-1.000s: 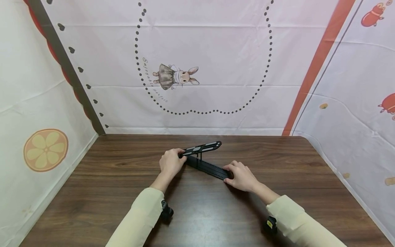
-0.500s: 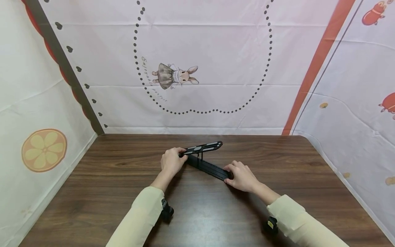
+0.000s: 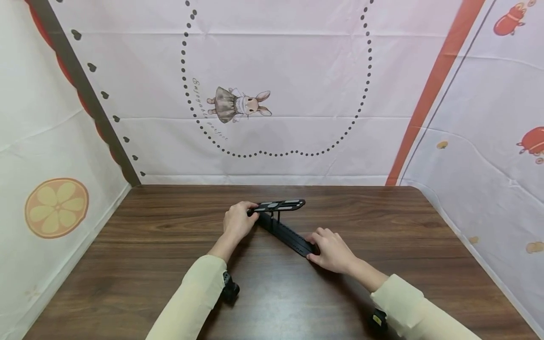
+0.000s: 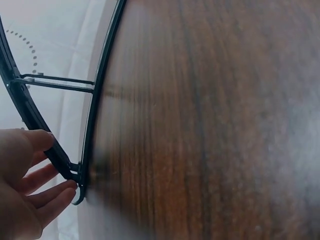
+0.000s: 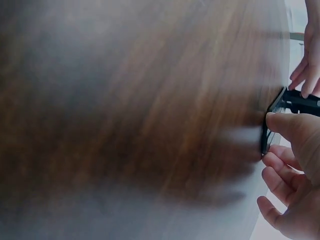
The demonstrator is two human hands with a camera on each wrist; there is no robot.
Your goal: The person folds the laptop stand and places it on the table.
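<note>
A black folding laptop stand (image 3: 285, 232) lies slantwise near the table's back, with its long base low over the tabletop. Its top arm (image 3: 280, 205), set with grey pads, is raised at an angle above the base on a thin prop (image 4: 57, 82). At the hinged end, my left hand (image 3: 239, 221) grips the stand between thumb and fingers. My right hand (image 3: 332, 250) pinches the base's other end, thumb on the near side and fingers on the far side. In the right wrist view, the stand's end (image 5: 266, 131) shows between the thumb and fingers.
A brown wood-grain table (image 3: 170, 264) spreads out under both arms. White printed cloth (image 3: 280, 94) hangs behind it, and more stands along the left and right sides. A small black camera sits on each wrist.
My right hand has drawn its end of the stand slightly towards me, so the stand has turned. The top arm's free end now appears lower. My left hand has barely moved.
</note>
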